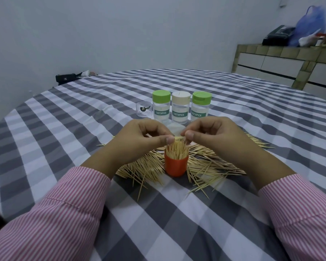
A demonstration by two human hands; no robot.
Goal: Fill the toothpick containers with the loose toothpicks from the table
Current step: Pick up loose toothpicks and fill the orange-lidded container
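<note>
An orange cup [176, 166] is seen standing upright on the checked tablecloth [64, 129], already packed with toothpicks that stick out above its rim. A bundle of toothpicks [179, 138] is held level just above the cup, pinched at one end by the left hand [139, 136] and at the other end by the right hand [213, 134], the fingers of both being curled around it. Loose toothpicks [205, 166] are spread on the cloth all around the cup. Behind the hands three closed bottles are lined up: a green-capped one [161, 106], a cream-capped one [180, 108] and another green-capped one [201, 106]. A small clear cup [143, 108] is placed just beside the left bottle
</note>
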